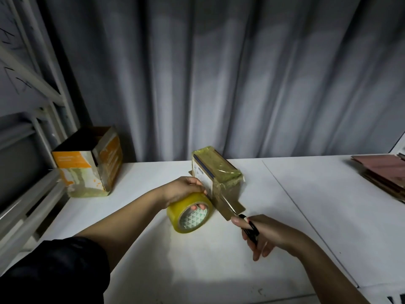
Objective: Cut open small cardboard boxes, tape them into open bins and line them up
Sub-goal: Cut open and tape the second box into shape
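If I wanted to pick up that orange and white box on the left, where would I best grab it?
Probably by its top rim, coming from above. The orange and white box stands upright with its top open, so fingers can slip inside and the thumb pinch one wall. It stands apart from the tape roll and both hands, so nothing blocks the way down.

No word, brand or number could be read anywhere. The white label [205, 180] on the taped brown box [219, 178] carried print too small and blurred to make out. The orange-and-white box [87, 165] at the far left bore a faint pale line of lettering, illegible. The tape roll [190, 212] core showed only a pattern of green triangles.
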